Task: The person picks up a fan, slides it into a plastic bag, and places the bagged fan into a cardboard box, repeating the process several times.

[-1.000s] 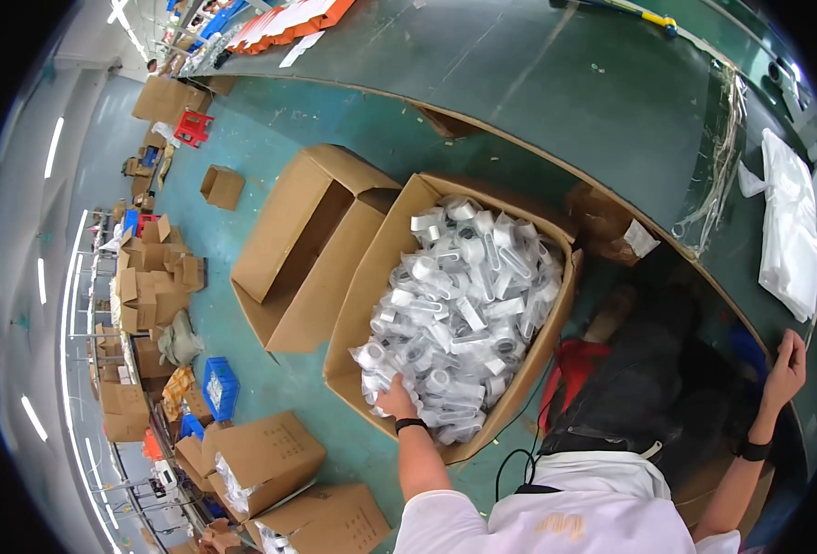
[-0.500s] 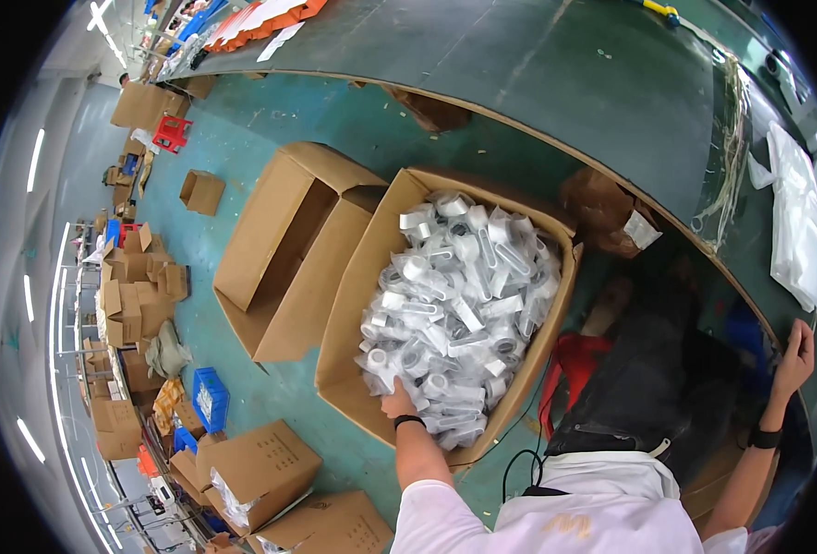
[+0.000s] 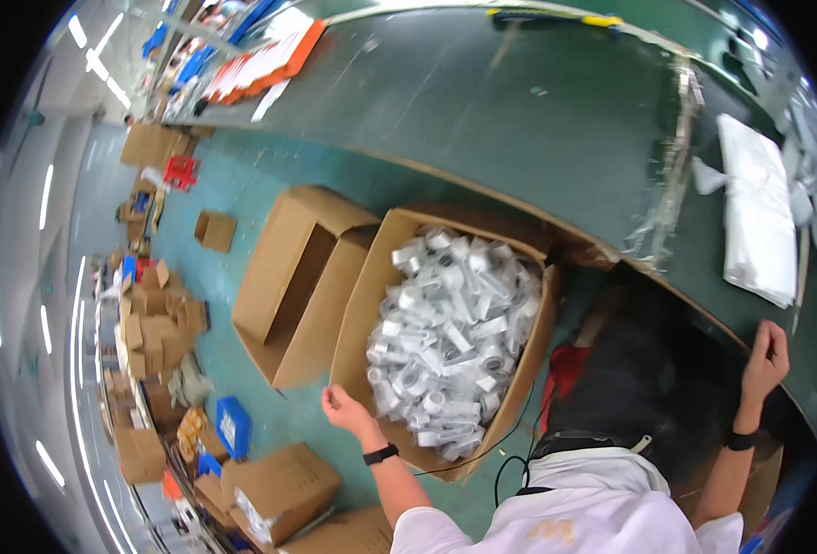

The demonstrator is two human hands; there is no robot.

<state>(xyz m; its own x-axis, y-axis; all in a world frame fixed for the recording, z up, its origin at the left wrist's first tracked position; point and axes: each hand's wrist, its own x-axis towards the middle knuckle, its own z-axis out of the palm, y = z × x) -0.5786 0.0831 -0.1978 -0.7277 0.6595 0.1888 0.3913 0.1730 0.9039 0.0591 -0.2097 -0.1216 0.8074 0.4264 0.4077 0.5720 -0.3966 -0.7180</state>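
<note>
A large cardboard carton (image 3: 351, 343) on the floor is filled with many clear-bagged white plastic pieces (image 3: 459, 337), some ring-shaped. My left hand (image 3: 345, 411) is beside the carton's near left edge, fingers loosely curled with nothing visible in them. My right hand (image 3: 767, 362) is by the edge of the dark green worktable (image 3: 556, 120), its fingers bent together and nothing showing in them. Just beyond it, a stack of flat white plastic bags (image 3: 757, 217) lies on the table. Dark wristbands show on both wrists.
Left of the filled carton stands an open cardboard box (image 3: 279, 263). More boxes (image 3: 284, 485) and a blue crate (image 3: 233, 427) are at the lower left. A red stool (image 3: 181, 172) stands farther off. An orange-edged sheet (image 3: 274, 60) lies on the table; a black cable (image 3: 501, 475) runs near me.
My left hand has come out of the carton, off the bagged pieces, and moved left past its edge. My right hand stays near the table edge. The whole view has shifted.
</note>
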